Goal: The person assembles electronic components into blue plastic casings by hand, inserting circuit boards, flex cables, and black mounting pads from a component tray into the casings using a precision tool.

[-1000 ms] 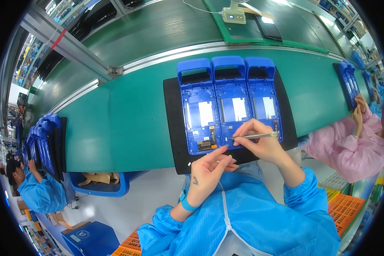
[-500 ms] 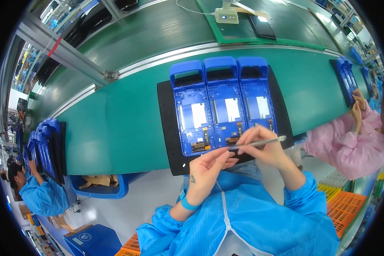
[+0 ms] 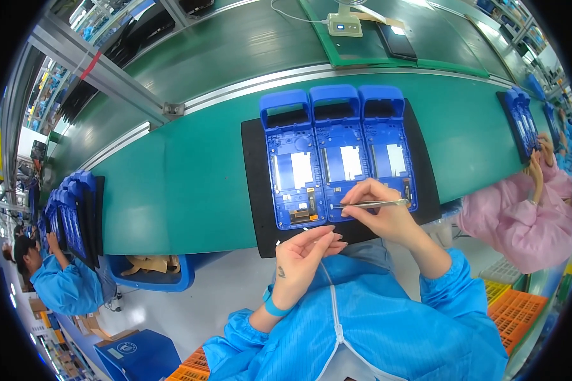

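In my right hand (image 3: 382, 213) I grip a pair of silver tweezers (image 3: 381, 204), pinched between thumb and fingers. Their tips point left, over the lower part of the middle blue housing (image 3: 332, 141). My left hand (image 3: 302, 257) is closed in a pinch in front of the left blue housing (image 3: 282, 141); whatever lies between its fingertips is too small to make out. A tiny white piece (image 3: 306, 229) shows just beyond its index finger. The right blue housing (image 3: 379, 134) stands beside the middle one, all three on a black mat (image 3: 255, 184).
The mat lies on a green bench (image 3: 190, 190). More blue housings (image 3: 76, 203) stand at the left, near a person in blue. At the right, a person in pink (image 3: 521, 222) handles similar housings. A blue bin (image 3: 185, 276) hangs below the bench edge. Behind are a conveyor and a small device (image 3: 344, 25).
My right hand has drawn the tweezers' tips up and away from my left fingertips, over the middle housing. My left hand has shifted slightly down and left, still pinched.
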`<state>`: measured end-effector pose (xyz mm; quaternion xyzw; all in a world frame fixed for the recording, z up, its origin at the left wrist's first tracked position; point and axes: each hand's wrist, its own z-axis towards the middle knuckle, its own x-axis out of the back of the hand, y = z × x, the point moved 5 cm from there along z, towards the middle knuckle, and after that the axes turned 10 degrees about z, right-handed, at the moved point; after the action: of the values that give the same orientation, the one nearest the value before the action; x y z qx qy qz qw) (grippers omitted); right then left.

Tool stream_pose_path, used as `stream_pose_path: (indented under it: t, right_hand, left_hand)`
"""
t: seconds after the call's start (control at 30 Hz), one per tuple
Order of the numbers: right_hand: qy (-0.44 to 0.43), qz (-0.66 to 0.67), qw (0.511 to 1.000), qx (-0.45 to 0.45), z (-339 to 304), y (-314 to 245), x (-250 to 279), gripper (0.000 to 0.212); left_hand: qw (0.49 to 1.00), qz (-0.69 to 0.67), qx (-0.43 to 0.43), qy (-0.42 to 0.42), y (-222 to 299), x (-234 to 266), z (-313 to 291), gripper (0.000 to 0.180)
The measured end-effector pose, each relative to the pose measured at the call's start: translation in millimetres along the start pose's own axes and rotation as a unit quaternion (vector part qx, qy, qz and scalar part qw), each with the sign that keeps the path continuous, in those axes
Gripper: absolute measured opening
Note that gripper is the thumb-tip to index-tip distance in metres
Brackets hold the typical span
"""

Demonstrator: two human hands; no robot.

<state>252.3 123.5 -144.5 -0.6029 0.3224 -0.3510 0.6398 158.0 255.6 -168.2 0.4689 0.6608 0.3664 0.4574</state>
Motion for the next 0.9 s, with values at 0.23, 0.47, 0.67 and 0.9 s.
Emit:
stream_pose_path:
  t: [0.23,0.47,0.67,0.9]
  right_hand:
    - [-0.026,0.075,0.997,0.001,-12,-13,5,0.010]
    - [0.037,0.100,0.994,-0.003,-27,-12,40,0.015]
    - [0.031,0.010,0.999,-0.007,-23,-5,48,0.012]
    - [0.049,-0.017,0.999,0.007,-23,-6,46,0.012]
  left_hand:
    - [0.998,-0.052,0.000,0.030,0,-4,2,0.023]
    - [0.999,0.019,-0.013,-0.042,-3,-22,16,0.026]
    - [0.998,-0.006,0.000,-0.065,-7,-39,23,0.033]
    - [0.998,0.006,0.000,-0.062,-5,-41,23,0.038]
